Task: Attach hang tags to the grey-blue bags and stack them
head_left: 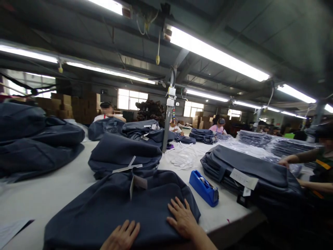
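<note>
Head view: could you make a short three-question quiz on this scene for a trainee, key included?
1. What are the left hand and the right hand both resting on?

2. Where is the blue tape dispenser?
a) On top of the nearest bag
b) Between the nearest bag and the bags on the right
c) Under the right hand

3. True or false: the right hand is clenched in a fist.

Key: 1. The dark blue bag nearest the camera. 2. b. 3. False; its fingers are spread.
</note>
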Action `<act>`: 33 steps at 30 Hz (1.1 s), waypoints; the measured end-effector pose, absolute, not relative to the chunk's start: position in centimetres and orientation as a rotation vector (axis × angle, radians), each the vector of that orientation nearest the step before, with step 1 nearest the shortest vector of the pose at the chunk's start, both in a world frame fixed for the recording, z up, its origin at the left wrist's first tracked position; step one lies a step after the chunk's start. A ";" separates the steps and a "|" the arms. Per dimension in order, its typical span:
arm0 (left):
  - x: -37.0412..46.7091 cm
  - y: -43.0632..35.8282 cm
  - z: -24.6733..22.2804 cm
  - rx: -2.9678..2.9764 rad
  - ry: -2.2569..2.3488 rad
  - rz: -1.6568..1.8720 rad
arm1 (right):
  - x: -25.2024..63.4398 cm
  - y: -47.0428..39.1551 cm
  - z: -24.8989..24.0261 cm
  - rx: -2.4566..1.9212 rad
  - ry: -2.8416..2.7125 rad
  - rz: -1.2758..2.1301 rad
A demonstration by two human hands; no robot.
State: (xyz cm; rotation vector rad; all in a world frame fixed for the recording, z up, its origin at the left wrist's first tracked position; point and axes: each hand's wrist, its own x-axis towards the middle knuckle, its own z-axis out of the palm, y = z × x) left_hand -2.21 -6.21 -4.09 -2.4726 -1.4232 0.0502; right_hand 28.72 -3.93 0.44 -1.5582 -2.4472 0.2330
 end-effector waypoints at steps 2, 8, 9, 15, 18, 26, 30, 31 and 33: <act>-2.0 -6.2 -1.4 -2.539 -1.472 0.023 | 29.0 -4.5 1.4 -1.557 -2.377 0.156; -2.4 -5.3 12.0 -2.689 -1.585 -0.507 | 31.7 -9.2 3.5 -1.359 -1.483 -0.307; -2.4 -4.7 14.4 -2.675 -1.613 -0.615 | 31.8 -10.1 3.4 -1.338 -1.361 -0.306; -3.4 -0.6 24.9 -2.825 -1.612 -1.550 | 26.9 -11.6 5.7 -1.279 -1.567 -0.259; -4.9 -0.7 27.1 -2.846 -1.715 -2.137 | 23.8 -9.0 10.3 -1.278 -1.708 -0.363; -11.1 -1.9 15.2 -2.236 -2.573 -2.670 | 18.4 -1.3 14.9 -1.528 -2.178 -0.238; -13.5 -2.5 4.8 -1.911 -3.186 -2.098 | 15.1 -0.9 6.7 -1.733 -2.453 0.172; -13.9 -2.6 3.0 -1.870 -3.235 -2.002 | 14.3 -1.0 4.6 -1.745 -2.475 0.208; -14.4 -2.8 0.6 -1.837 -3.260 -1.853 | 13.3 -1.1 1.6 -1.744 -2.481 0.216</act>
